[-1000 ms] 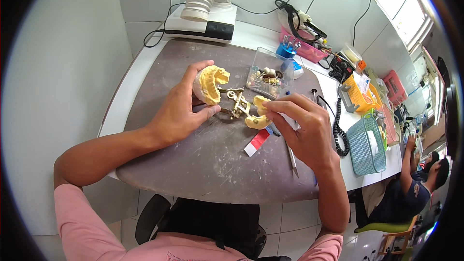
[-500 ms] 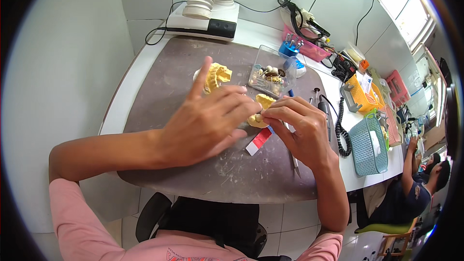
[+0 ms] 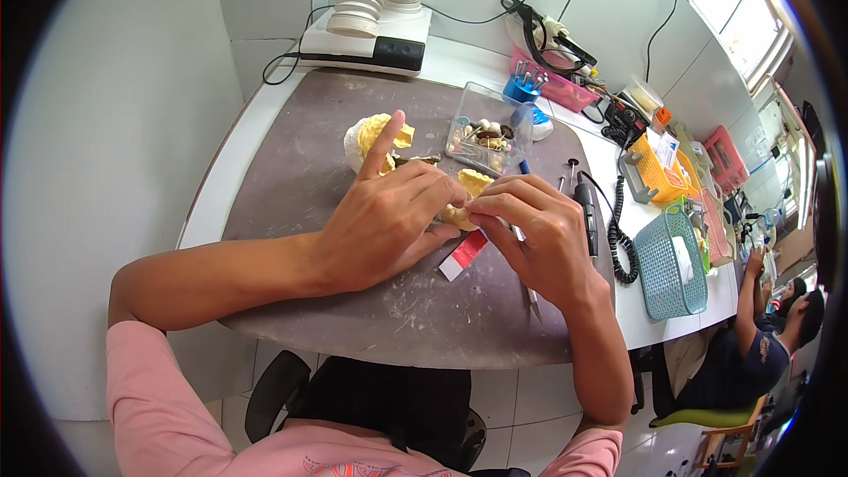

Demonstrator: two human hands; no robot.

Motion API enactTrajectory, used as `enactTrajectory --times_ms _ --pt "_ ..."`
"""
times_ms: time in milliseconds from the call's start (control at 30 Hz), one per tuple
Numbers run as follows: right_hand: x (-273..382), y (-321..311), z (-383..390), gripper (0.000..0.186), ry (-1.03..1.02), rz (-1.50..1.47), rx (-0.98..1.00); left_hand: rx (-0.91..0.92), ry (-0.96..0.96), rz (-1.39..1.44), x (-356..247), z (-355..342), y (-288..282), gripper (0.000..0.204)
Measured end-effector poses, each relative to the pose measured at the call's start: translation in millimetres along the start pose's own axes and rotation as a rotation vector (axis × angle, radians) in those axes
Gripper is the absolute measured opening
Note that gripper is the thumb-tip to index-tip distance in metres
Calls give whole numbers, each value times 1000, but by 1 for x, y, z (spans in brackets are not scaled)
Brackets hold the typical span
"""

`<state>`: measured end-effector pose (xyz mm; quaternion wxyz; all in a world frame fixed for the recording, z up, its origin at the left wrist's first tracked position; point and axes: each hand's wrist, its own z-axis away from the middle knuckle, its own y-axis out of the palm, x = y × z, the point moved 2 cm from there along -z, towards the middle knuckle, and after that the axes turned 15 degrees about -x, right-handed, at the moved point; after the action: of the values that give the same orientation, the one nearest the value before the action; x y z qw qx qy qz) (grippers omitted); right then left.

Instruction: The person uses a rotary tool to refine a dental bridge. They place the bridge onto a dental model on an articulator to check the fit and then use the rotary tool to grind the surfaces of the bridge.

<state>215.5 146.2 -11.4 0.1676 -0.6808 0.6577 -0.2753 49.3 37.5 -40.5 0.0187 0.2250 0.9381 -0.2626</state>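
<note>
A yellow dental cast is between my two hands, partly hidden by the fingers. My left hand has its index finger raised, while its thumb and other fingers close on the cast's near left part. From the other side, my right hand grips the cast with thumb and bent fingers; its exact fingertip contact is hidden. Just beyond my left hand lies a second dental cast, yellow on a white base. A red and white strip lies on the mat under my hands, and a thin pointed tool is below my right wrist.
A clear box of small polishing bits stands behind the hands, beside a blue bur holder. At right are a black handpiece with coiled cord and a blue basket. A white hose unit stands at the back. A co-worker sits far right.
My left hand's thumb and fingers have come in closer to the cast and my right fingertips. The far cast shows more fully now. My right hand has barely moved.
</note>
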Motion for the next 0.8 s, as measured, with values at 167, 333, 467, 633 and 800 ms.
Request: enactTrajectory --times_ms 167,333,467,633,800 --pt "0 1 0 13 8 7 4 -1 -28 15 1 0 0 26" --pt "-1 -1 0 13 -2 5 4 13 -21 5 1 0 0 20" --pt "-1 -1 1 16 -3 12 32 7 -19 4 2 1 1 20" --pt "0 -13 -3 39 27 13 11 14 -26 5 1 0 -1 23" --pt "-5 -15 0 71 155 118 132 5 -27 3 1 1 0 26"
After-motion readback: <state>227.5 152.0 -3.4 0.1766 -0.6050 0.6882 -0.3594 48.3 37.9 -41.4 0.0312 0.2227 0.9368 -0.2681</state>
